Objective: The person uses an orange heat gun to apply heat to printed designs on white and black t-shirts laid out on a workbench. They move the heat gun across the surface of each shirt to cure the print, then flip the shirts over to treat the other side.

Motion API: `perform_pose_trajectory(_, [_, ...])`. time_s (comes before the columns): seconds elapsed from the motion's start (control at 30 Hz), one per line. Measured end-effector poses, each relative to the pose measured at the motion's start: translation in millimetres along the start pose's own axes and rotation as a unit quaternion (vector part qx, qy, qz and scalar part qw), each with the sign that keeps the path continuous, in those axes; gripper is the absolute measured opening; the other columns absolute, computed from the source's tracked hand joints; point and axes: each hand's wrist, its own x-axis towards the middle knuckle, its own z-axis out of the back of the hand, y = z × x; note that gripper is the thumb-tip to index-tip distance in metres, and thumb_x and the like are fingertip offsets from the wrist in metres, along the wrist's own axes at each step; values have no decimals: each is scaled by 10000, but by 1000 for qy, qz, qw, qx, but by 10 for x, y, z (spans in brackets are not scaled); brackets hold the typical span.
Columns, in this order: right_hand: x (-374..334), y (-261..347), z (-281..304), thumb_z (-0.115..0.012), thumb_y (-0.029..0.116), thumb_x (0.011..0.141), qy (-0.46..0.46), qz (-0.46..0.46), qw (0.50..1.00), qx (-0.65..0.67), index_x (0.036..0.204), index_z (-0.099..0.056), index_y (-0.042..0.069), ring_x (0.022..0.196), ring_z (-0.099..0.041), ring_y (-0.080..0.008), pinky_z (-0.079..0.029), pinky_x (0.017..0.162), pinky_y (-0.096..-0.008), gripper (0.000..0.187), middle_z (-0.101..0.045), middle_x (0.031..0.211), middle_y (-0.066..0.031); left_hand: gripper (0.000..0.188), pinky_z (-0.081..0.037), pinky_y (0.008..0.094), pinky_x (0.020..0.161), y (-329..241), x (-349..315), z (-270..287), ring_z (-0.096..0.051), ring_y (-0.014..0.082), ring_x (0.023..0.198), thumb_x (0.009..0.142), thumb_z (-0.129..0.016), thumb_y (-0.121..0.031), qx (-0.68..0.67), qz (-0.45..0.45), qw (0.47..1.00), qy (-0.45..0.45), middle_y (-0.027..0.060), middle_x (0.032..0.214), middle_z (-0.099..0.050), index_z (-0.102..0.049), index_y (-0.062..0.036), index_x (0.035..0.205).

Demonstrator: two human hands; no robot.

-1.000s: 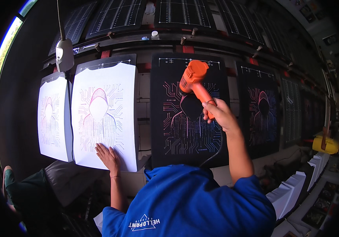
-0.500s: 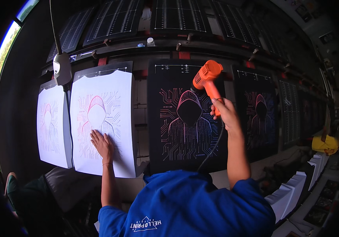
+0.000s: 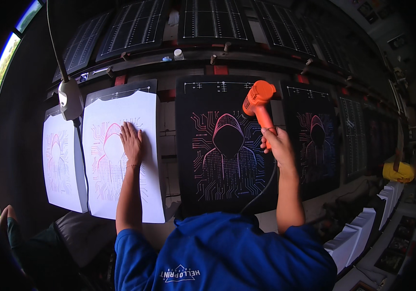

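Note:
My left hand (image 3: pixel 132 141) lies flat, fingers stretched, on the upper right part of a hooded-figure print on a white T-shirt (image 3: pixel 146 203), which is spread over a dark board. In my right hand (image 3: pixel 281 147), the fingers wrap round the handle of an orange heat gun (image 3: pixel 260 97). Its nozzle points down and left over the upper right of a black T-shirt (image 3: pixel 186 145) bearing the same hooded figure with red-to-blue circuit lines. A dark cord runs from the heat gun's handle down toward the black shirt's lower edge.
Another white printed shirt (image 3: pixel 62 189) lies at left, a black printed one (image 3: pixel 309 169) at right. A grey cord box (image 3: pixel 70 99) hangs at upper left. Behind run a rail with a small jar (image 3: pixel 178 54) and more marked boards (image 3: pixel 215 19). A person in yellow (image 3: pixel 398 171) is far right.
My left hand has slid up the white shirt from the figure's chest to beside its hood. My right hand has shifted the heat gun slightly right and down relative to the black print.

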Motion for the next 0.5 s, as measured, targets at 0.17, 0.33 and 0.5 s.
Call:
perform_pose_trajectory(0.17, [69, -32, 45, -633, 264, 907, -43, 7, 998, 39, 928, -582, 34, 583, -566, -72, -453, 476, -205, 237, -562, 709, -1, 624, -90, 459, 1181, -137, 150, -45, -146, 347, 1455, 1010, -333, -381, -6, -2, 1000, 1, 203, 1554, -210, -254, 29, 1474])
perform_pose_trajectory(0.33, [83, -120, 37, -616, 284, 920, -74, 31, 996, 26, 927, -579, 51, 600, -567, -79, -452, 478, -211, 236, -568, 718, -4, 623, -81, 452, 1183, -298, 46, -27, -127, 338, 1461, 1008, -334, -373, -24, -43, 999, 5, 196, 1559, -201, -243, 25, 1479])
perform_pose_trajectory(0.5, [-18, -43, 138, -619, 285, 919, -60, -16, 996, 58, 938, -581, 48, 596, -564, -80, -442, 484, -209, 240, -570, 720, -7, 614, -69, 444, 1184, -387, -363, 118, -114, 338, 1464, 1007, -329, -346, -49, -91, 994, 19, 197, 1562, -189, -227, 30, 1482])
